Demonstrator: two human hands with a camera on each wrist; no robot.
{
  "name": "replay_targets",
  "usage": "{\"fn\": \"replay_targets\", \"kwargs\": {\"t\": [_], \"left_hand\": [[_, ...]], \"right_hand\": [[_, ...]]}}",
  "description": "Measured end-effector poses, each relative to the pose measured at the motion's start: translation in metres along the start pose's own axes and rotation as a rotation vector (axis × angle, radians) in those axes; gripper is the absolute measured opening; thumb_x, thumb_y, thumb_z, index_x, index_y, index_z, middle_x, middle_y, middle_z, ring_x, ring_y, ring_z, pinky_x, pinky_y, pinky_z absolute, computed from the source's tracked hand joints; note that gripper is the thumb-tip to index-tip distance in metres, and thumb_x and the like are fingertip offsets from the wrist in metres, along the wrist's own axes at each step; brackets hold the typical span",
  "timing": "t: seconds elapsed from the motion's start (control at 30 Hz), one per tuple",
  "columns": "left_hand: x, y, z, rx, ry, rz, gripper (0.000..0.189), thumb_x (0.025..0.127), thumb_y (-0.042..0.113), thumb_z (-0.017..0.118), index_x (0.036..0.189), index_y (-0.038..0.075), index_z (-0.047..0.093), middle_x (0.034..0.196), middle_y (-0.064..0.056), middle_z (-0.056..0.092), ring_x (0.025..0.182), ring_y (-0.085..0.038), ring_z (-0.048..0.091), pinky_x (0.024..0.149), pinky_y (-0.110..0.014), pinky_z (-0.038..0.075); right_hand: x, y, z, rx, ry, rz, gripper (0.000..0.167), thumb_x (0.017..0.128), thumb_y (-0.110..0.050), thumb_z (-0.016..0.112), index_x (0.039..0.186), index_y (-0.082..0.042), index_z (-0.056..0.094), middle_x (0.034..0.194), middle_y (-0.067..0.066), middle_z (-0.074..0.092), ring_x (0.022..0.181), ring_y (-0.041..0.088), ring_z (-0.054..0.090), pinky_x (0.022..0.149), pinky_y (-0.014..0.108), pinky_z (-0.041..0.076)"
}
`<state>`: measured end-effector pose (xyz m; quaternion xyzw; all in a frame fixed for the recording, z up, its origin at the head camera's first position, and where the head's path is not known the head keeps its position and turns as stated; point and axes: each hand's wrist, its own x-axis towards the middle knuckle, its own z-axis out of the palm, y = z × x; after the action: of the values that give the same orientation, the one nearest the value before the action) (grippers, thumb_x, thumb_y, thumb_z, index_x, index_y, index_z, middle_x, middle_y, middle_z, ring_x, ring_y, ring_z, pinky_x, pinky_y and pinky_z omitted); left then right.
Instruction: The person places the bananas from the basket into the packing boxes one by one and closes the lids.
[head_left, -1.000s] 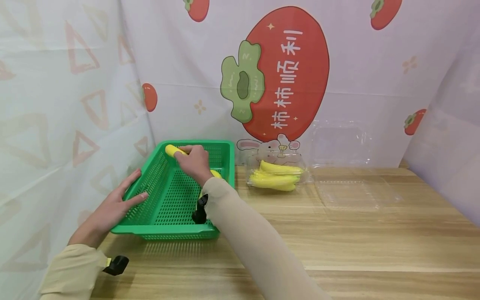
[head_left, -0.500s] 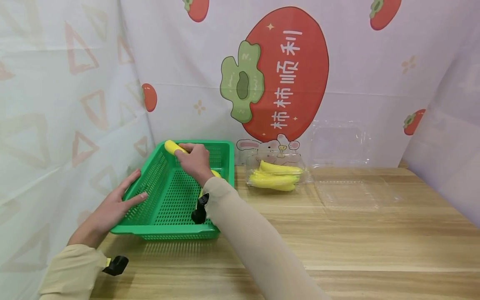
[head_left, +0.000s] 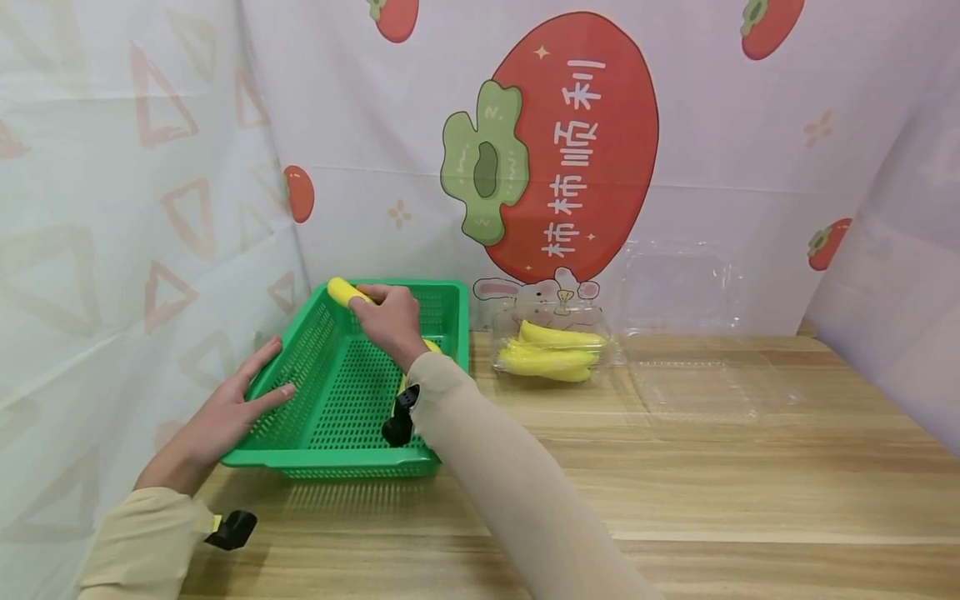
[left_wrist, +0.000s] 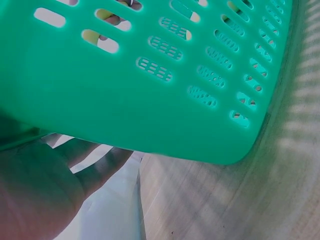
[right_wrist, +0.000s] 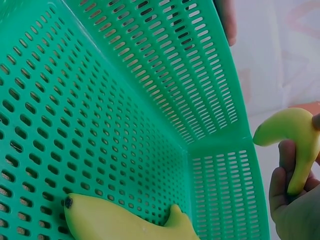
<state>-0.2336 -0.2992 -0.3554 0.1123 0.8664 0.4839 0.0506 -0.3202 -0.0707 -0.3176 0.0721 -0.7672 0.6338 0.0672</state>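
My right hand (head_left: 392, 323) grips a yellow banana (head_left: 345, 292) above the back left of a green perforated basket (head_left: 330, 459). The right wrist view shows this banana (right_wrist: 295, 127) as forked, with fingers curled round it. Another banana (right_wrist: 120, 220) lies on the basket's floor, mostly hidden by my right arm in the head view. My left hand (head_left: 217, 421) holds the basket's left rim, thumb over the inside and fingers outside. In the left wrist view, the palm and fingers of my left hand (left_wrist: 55, 175) lie under the rim.
A clear plastic box (head_left: 609, 354) with several bananas (head_left: 551, 360) stands right of the basket. Beside it sits another clear box (head_left: 693, 392), lid raised. A patterned cloth (head_left: 375, 108) hangs behind the wooden table (head_left: 712, 500), with another white cloth (head_left: 97, 292) close on the left.
My right hand has shifted the banana very slightly up and to the left. My left hand and the basket have stayed in place.
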Motion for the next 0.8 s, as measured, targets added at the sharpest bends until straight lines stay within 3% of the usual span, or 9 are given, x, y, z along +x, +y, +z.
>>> {"fn": "replay_targets", "kwargs": {"t": [0.3, 0.6, 0.8], "left_hand": [[0.002, 0.003, 0.001, 0.010, -0.001, 0.010, 0.088, 0.110, 0.037, 0.058, 0.173, 0.026, -0.003, 0.180, -0.003, -0.011, 0.163, -0.048, -0.015, 0.120, -0.083, 0.006], [0.001, 0.003, 0.002, 0.020, 0.001, 0.003, 0.089, 0.110, 0.038, 0.059, 0.173, 0.026, -0.004, 0.180, -0.004, -0.012, 0.162, -0.050, -0.015, 0.118, -0.085, 0.005], [-0.002, 0.003, 0.000, 0.037, 0.006, 0.003, 0.089, 0.110, 0.038, 0.058, 0.173, 0.025, -0.004, 0.180, -0.005, -0.012, 0.162, -0.051, -0.016, 0.117, -0.087, 0.004]], "right_hand": [[0.000, -0.003, -0.003, 0.042, -0.005, 0.006, 0.035, 0.103, -0.015, 0.065, 0.137, -0.013, 0.074, 0.122, 0.013, 0.076, 0.048, 0.011, 0.038, 0.045, 0.024, 0.032], [-0.002, -0.011, -0.005, 0.128, 0.022, 0.019, 0.031, 0.102, -0.015, 0.068, 0.131, -0.014, 0.078, 0.118, 0.009, 0.078, 0.071, 0.006, 0.061, 0.051, 0.024, 0.036], [-0.003, -0.018, -0.008, 0.181, 0.015, 0.042, 0.029, 0.100, -0.014, 0.070, 0.128, -0.014, 0.079, 0.115, 0.008, 0.078, 0.073, 0.008, 0.064, 0.050, 0.023, 0.034]]}}
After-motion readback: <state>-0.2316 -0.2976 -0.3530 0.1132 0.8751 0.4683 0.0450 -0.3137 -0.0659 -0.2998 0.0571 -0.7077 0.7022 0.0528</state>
